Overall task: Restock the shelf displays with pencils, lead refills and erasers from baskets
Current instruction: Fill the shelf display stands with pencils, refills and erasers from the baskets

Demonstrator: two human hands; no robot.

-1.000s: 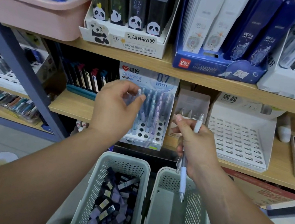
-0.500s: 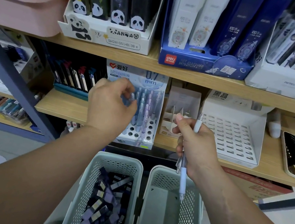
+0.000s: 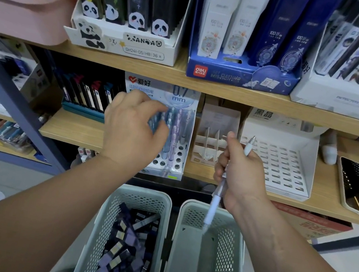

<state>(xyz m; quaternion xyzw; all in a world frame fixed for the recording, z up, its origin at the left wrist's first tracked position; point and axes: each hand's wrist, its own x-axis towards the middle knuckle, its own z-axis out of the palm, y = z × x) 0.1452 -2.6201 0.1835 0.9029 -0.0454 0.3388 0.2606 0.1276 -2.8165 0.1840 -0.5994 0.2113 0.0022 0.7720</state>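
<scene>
Head camera looks down a stationery shelf (image 3: 75,128) with two pale mesh baskets in front of it. The left hand (image 3: 132,130) reaches into the 0.7 mm pencil display (image 3: 178,159). Its fingers (image 3: 152,106) are curled tight, with the thumb closing in from below, pinching a blue pencil (image 3: 155,120) that leans among the others. That spot is blurred, so the grip is hard to read any closer. More pencils (image 3: 175,132) stand upright in the display's holes just right of those fingers.

The right hand (image 3: 242,177) is held apart from the display, lower and to the right. Its fingers (image 3: 221,166) are wrapped round the middle of a white pencil (image 3: 214,203). The pencil's top pokes out above the knuckles, and its tip points down below the fingers over the right basket (image 3: 195,206). Beside that, below the left wrist, the left basket (image 3: 140,194) holds a heap of dark and lilac lead refill boxes (image 3: 127,245).

Just behind the right fingers sits a small divided card box (image 3: 211,141), and to their right is a white slotted rack (image 3: 283,162). Farther right a phone (image 3: 357,187) lies flat on the shelf. On the shelf above the left fingers stands a panda box (image 3: 127,44), with a pink tub (image 3: 25,12) off to its left.
</scene>
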